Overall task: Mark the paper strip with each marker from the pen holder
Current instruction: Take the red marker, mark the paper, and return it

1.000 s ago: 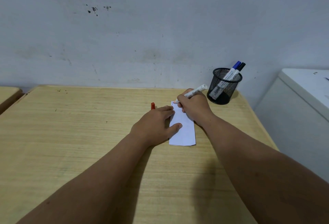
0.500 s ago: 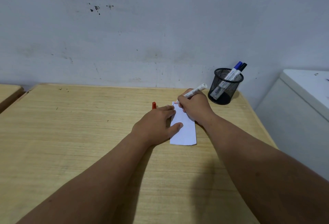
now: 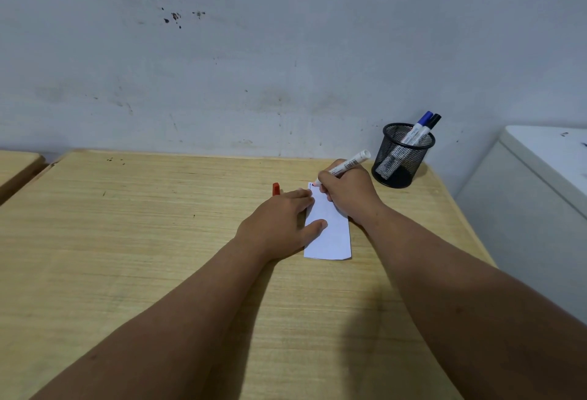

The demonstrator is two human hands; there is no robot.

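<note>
Wooden desk (image 3: 158, 240) against scuffed grey wall. Paper strip (image 3: 330, 234) lies flat near far right of desk, long axis running away from person. Left hand (image 3: 279, 225) spread flat, fingers and thumb pressing strip's left edge. Right hand (image 3: 349, 191) pinches red marker (image 3: 346, 166), tip touching strip's far end. Red cap (image 3: 275, 189) stands just beside left fingertips. Pen holder (image 3: 401, 158) near right hand, holding blue and black markers.

Procedure: maintain downward pressure on strip; draw short, light stroke; keep mark near far end, leaving room for remaining colours; recap afterwards.
</note>
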